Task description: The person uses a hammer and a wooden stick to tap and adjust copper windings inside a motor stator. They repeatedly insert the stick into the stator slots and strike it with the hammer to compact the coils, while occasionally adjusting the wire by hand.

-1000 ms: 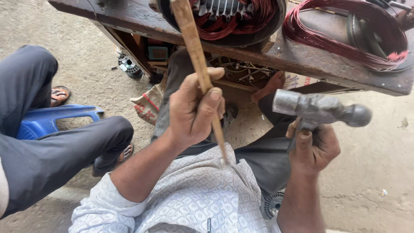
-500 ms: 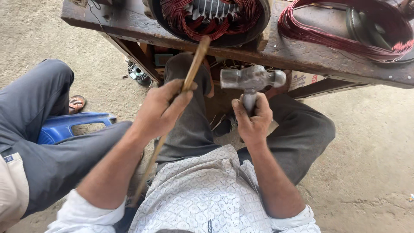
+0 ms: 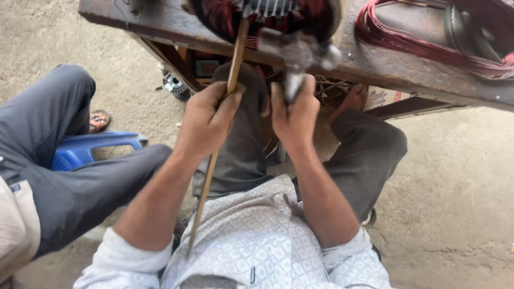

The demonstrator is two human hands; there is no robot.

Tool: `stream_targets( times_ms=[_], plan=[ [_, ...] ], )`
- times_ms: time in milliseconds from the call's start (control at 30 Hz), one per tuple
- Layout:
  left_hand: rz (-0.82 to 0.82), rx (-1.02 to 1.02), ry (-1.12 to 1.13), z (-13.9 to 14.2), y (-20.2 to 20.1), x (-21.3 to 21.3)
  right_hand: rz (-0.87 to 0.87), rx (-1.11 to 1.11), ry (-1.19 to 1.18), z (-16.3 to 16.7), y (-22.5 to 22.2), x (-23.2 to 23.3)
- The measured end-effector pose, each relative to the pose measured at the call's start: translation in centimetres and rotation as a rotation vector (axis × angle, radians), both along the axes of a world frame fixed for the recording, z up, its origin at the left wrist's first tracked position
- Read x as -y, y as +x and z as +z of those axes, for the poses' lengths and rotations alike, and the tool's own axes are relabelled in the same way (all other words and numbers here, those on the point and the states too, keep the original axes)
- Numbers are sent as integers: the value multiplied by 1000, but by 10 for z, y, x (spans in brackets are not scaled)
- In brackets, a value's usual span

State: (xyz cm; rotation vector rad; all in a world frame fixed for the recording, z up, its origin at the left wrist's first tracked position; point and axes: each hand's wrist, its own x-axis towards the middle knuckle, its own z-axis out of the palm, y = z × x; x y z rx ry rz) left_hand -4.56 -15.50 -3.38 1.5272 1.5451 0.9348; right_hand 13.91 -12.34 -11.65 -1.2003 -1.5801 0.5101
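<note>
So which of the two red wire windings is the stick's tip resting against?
The winding inside the round motor stator at top centre, above the left hand that holds the wooden stick. The loose coil lies apart on the bench's right.

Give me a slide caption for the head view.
Left hand steadies a wooden stick against a red-wound motor stator while the right hand grips a hammer.

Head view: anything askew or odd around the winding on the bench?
A loose hank of red copper wire sprawls over the worn wooden bench, and offcuts hang beneath it. The hammer head is motion-blurred. Nothing looks broken.
</note>
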Motion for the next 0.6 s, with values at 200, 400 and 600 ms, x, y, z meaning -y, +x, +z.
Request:
stream_targets(
  times_ms=[200, 400, 600],
  plan=[
    [-131, -70, -67, 17, -3, 3, 0, -369, -74, -12, 17, 25],
    [-62, -57, -99, 29, -25, -4, 78, -749, 99, 7, 0, 34],
    [-19, -41, -122, 38, -32, -10, 102, -437, -128, 5, -59, 9]
  ],
)
